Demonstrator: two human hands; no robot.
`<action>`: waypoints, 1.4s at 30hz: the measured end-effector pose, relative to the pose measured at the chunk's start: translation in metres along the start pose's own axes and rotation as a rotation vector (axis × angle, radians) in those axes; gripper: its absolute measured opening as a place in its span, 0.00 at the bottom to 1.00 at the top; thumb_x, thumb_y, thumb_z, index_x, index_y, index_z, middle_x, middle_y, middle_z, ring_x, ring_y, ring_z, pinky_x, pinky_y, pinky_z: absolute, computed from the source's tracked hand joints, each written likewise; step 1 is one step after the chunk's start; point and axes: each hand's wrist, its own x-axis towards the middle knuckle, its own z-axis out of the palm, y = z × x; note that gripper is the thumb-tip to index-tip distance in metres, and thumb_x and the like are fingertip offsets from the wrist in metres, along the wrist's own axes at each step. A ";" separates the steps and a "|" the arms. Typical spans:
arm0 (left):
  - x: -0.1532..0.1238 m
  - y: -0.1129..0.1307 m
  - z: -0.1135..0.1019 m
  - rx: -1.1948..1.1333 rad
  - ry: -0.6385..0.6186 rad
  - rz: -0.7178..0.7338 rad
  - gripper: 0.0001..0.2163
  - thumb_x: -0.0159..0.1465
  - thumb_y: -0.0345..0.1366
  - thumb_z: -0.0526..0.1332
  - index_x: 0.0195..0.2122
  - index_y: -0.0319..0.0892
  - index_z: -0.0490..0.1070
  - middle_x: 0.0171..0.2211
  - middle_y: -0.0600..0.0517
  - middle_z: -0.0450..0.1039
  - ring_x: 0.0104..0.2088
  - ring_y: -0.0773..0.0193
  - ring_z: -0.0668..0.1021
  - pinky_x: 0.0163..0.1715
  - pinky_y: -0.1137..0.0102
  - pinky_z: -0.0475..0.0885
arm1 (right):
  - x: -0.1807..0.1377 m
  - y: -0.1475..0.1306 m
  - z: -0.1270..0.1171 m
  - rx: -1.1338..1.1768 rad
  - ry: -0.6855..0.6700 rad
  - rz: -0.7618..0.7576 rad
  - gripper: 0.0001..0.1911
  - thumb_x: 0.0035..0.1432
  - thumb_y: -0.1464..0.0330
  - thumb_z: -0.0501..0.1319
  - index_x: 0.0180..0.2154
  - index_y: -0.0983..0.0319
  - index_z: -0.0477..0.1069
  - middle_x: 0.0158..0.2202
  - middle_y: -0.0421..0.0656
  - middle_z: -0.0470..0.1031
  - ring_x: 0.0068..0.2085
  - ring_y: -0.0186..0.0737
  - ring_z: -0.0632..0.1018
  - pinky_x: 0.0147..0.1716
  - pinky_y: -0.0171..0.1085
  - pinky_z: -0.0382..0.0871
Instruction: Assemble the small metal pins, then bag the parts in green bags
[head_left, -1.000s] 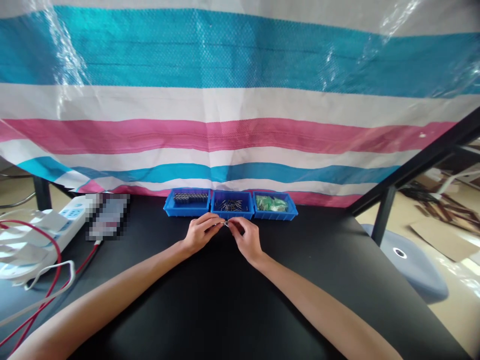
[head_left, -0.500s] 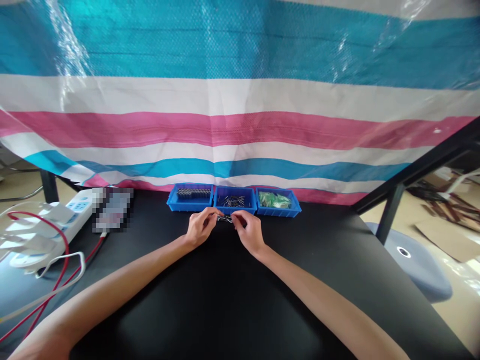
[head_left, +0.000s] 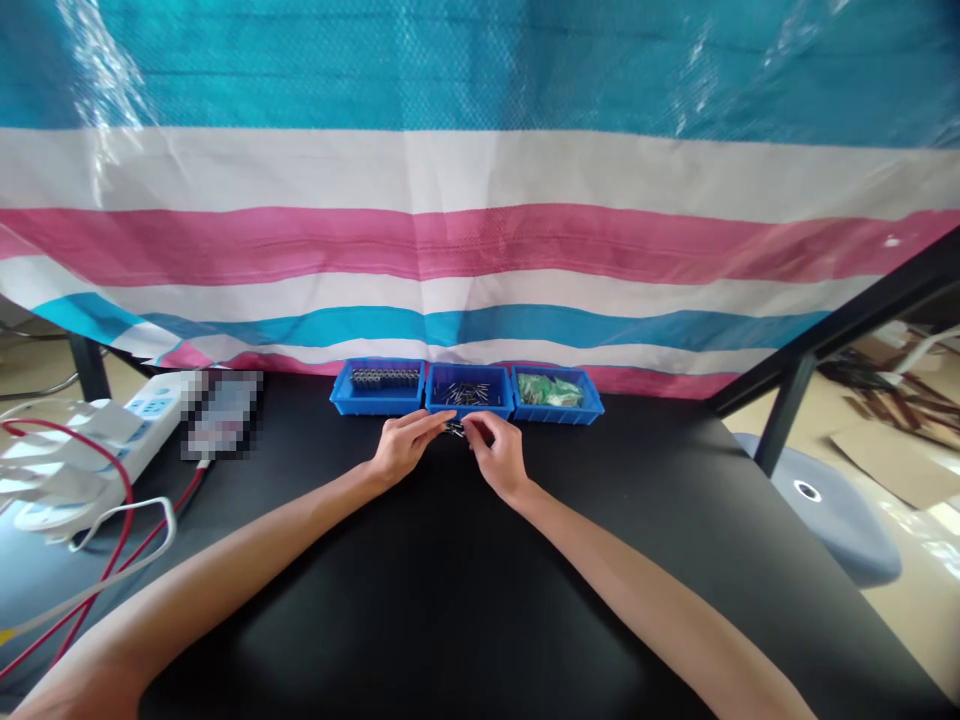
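Note:
My left hand (head_left: 405, 447) and my right hand (head_left: 498, 455) meet just in front of the middle blue bin (head_left: 433, 402). Between their fingertips are several small metal pins (head_left: 454, 429), dark and silvery, too small to make out well. The left fingers lie pressed together, their tips at the pins' left end. Thumb and forefinger of the right hand pinch at the right end. Loose metal pins (head_left: 465, 392) of a similar look lie scattered in the middle bin.
The left blue bin (head_left: 375, 406) holds rows of small metal cylinders (head_left: 384, 377). Green plastic packets (head_left: 549, 391) fill the right blue bin (head_left: 559, 414). A power strip (head_left: 154, 408), red and white cables and a blurred phone-like device (head_left: 223, 415) lie left. A striped sheet (head_left: 480, 240) hangs behind.
The left fingers have straightened and shifted slightly right, closer to the right hand, covering more of the pins. The right hand keeps its pinch. The camera view has shifted slightly.

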 end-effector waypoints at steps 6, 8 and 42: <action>-0.001 -0.002 0.001 -0.016 0.025 0.013 0.08 0.66 0.32 0.58 0.43 0.42 0.75 0.33 0.50 0.78 0.32 0.68 0.79 0.34 0.76 0.73 | -0.004 0.002 0.001 -0.006 -0.015 -0.036 0.08 0.62 0.67 0.55 0.36 0.61 0.72 0.31 0.42 0.76 0.29 0.36 0.75 0.31 0.34 0.69; -0.002 -0.002 0.001 -0.039 0.006 0.025 0.09 0.66 0.31 0.56 0.44 0.42 0.75 0.35 0.50 0.78 0.33 0.68 0.79 0.35 0.76 0.74 | -0.005 0.002 0.001 -0.016 -0.024 -0.053 0.08 0.62 0.68 0.55 0.37 0.61 0.72 0.31 0.42 0.75 0.29 0.36 0.75 0.31 0.34 0.69; 0.002 0.005 -0.001 0.050 0.030 -0.083 0.06 0.66 0.36 0.57 0.36 0.40 0.70 0.30 0.52 0.72 0.23 0.72 0.70 0.26 0.77 0.67 | -0.008 -0.003 0.000 -0.035 -0.025 -0.193 0.10 0.64 0.68 0.55 0.38 0.62 0.74 0.31 0.43 0.74 0.31 0.36 0.75 0.33 0.35 0.70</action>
